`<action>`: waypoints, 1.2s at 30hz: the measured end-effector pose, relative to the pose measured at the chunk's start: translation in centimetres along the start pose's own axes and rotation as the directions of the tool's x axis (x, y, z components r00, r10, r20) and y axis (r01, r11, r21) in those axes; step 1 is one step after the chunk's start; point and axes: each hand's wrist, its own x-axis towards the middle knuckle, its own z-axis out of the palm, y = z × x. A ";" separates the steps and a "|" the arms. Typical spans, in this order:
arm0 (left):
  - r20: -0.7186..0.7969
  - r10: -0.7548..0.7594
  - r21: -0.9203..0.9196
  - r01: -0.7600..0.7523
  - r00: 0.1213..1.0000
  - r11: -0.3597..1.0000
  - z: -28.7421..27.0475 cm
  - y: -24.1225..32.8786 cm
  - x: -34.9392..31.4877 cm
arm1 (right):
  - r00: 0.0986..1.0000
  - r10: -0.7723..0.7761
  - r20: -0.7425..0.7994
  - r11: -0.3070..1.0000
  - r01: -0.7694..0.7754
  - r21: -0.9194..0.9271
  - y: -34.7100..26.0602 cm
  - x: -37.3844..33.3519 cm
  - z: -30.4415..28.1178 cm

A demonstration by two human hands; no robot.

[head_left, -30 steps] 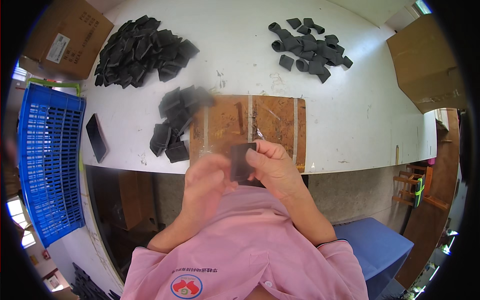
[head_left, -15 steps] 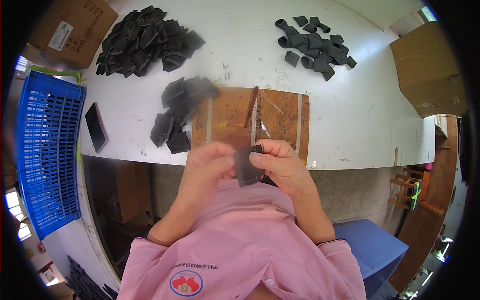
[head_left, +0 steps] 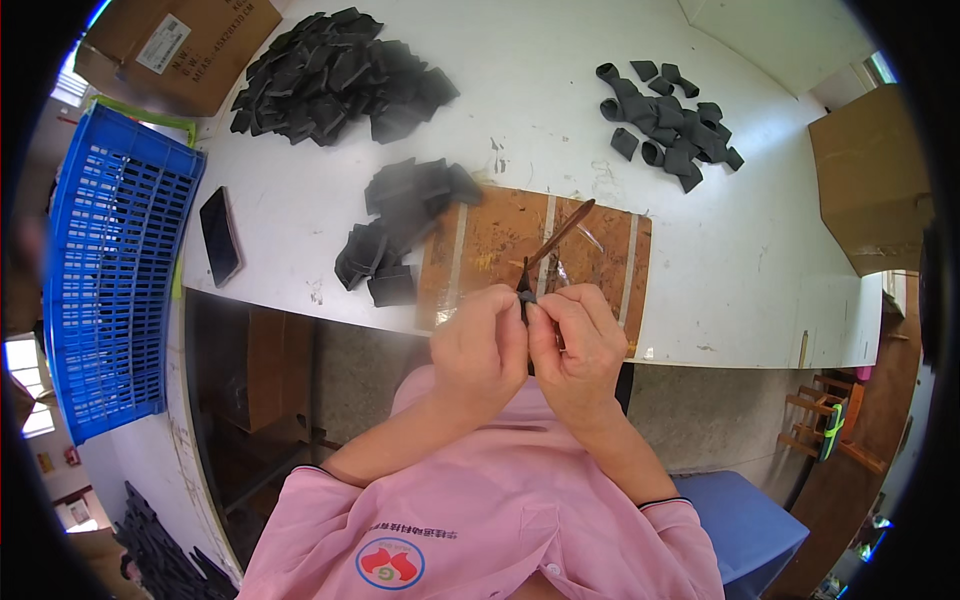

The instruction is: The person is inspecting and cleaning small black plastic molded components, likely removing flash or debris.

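Note:
Both hands meet at the near edge of a worn brown board. My left hand and my right hand are closed, fingertips pinching a small black fabric piece between them. Most of the piece is hidden by the fingers. Just beyond it, a slim reddish-brown stick-like tool slants up to the right over the board. Whether the fabric touches the tool's near end, I cannot tell. Left of the board lies a small heap of flat black fabric pieces.
A big pile of black fabric pieces sits at the far left, and rolled black fabric tubes at the far right. Also there: a phone, a blue plastic basket, cardboard boxes and a blue stool.
The black piece, earlier held flat and broad, now shows only as a narrow bit between my fingertips. My hands have come together at the board, and the brown tool leans further right.

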 end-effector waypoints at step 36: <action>0.253 0.077 -0.606 0.096 0.964 0.790 -1.7 1.7 9.6 | 0.998 0.036 -0.048 0.953 -0.019 0.303 -0.2 6.5 -4.1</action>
